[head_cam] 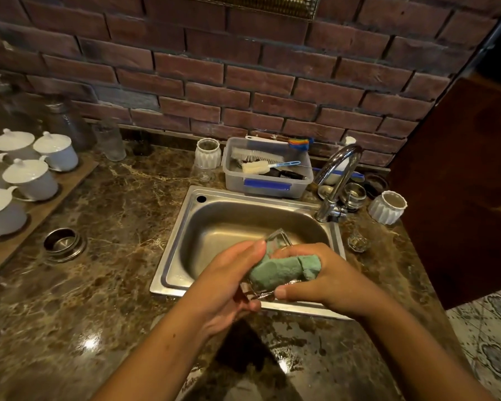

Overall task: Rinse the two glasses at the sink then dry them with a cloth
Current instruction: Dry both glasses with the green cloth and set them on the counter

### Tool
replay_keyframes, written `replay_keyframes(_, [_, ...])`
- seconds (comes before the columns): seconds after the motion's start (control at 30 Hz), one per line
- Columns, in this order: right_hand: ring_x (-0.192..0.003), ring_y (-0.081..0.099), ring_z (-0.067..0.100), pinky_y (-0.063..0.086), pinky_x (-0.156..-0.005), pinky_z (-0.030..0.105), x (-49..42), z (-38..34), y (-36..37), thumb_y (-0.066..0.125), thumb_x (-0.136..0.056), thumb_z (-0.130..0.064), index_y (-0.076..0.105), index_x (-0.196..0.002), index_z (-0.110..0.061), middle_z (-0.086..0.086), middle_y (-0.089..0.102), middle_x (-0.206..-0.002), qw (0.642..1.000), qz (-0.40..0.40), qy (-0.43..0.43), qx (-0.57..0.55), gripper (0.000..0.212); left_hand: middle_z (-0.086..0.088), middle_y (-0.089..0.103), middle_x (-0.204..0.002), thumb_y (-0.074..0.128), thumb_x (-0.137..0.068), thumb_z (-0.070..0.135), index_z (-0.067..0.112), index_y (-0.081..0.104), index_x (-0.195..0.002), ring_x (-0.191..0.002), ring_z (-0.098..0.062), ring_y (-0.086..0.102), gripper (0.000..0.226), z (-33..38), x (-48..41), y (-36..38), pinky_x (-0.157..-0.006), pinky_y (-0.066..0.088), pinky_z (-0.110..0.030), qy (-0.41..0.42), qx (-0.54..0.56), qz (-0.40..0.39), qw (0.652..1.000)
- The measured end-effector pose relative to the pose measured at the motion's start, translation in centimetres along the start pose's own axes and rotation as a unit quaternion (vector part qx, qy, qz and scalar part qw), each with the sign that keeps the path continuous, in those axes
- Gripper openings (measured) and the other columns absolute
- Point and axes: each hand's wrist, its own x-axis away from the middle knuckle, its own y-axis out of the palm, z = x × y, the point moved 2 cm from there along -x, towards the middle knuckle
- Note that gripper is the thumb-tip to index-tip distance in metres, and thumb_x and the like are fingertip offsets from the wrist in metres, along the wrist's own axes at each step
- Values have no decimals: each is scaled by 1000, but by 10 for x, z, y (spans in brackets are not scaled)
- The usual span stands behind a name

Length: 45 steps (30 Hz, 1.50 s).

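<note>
Over the front of the steel sink (174,256) my left hand (229,282) grips a clear glass (276,240), which lies tilted with its mouth toward the far side. A green cloth (275,270) is wrapped against the glass. My right hand (315,273) holds that cloth, with the thumb under the glass's base. A second small clear glass (358,242) stands on the counter just right of the sink. No water runs from the chrome tap (337,175).
A plastic tub of brushes (268,180) sits behind the sink, flanked by white ribbed cups (207,153) (388,206). White lidded cups (29,175) fill a wooden tray at left. A steel bowl (62,241) rests on the marble counter (104,285). A brown wooden panel (460,183) stands at right.
</note>
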Motion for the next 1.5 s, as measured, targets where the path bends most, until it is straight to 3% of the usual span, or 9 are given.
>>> replay_keyframes(0.17, [-101,71,35,57,-91,42,0,0,13,74,-79,7,70,-111,3,22,74,-108,995,15,14,-102,32,-7,73,-102,73,-80,39,23,73,-115,-66,-9,65,39,9,2,-4,-41,43,-23,103,-176,21,979])
replay_keyframes(0.3, [-101,69,37,50,-99,53,0,-1,25,73,-70,11,71,-108,0,25,72,-108,975,63,30,-213,40,17,69,-113,77,-81,36,31,67,-126,-98,0,67,46,23,1,-11,-73,52,-14,226,-369,-4,902])
replay_keyframes(0.47, [-92,73,17,58,-83,34,3,-20,28,75,-83,-6,74,-108,-15,1,76,-98,984,114,-96,93,26,-1,73,-89,61,-85,53,25,72,-97,-72,-14,69,32,26,1,10,-60,52,-38,205,-173,88,959])
replay_keyframes(0.67, [-107,60,7,38,-114,39,8,-12,32,76,-73,-3,70,-104,-23,-14,67,-105,865,112,-206,443,37,-1,65,-59,64,-93,41,16,68,-90,-47,-14,59,26,30,3,17,-47,40,-25,-60,-3,126,990])
replay_keyframes(0.87, [-93,72,11,57,-83,28,11,-18,46,82,-66,-14,77,-99,-22,-1,76,-98,975,196,-88,-65,34,2,63,-71,56,-91,28,8,66,-82,-61,-9,58,24,43,8,24,-47,43,-26,286,-202,144,926])
replay_keyframes(1.03, [-89,73,23,60,-81,30,9,-35,61,73,-64,8,78,-96,-7,15,75,-93,890,84,-58,-445,36,5,64,-86,49,-93,32,9,68,-93,-83,-12,61,30,57,20,22,-69,49,-25,482,-407,107,768])
replay_keyframes(1.2, [-86,72,16,56,-75,26,11,-43,51,72,-79,-5,76,-100,-11,5,76,-92,972,174,-117,-103,22,2,65,-86,51,-96,30,13,67,-95,-76,-6,61,23,51,18,25,-60,50,-21,383,-260,108,880])
replay_keyframes(1.37, [-106,61,3,46,-106,51,19,-38,34,79,-75,-2,71,-108,-25,-14,69,-105,858,145,-235,433,41,0,62,-64,58,-96,33,17,68,-90,-51,-13,55,20,55,14,33,-40,35,-19,42,-79,99,991])
replay_keyframes(1.5, [-103,63,4,51,-100,41,23,-38,32,78,-80,-17,72,-106,-23,-13,70,-103,860,180,-267,395,27,-2,61,-62,57,-97,30,16,68,-86,-47,-14,55,21,52,13,42,-43,34,-20,59,-62,117,990])
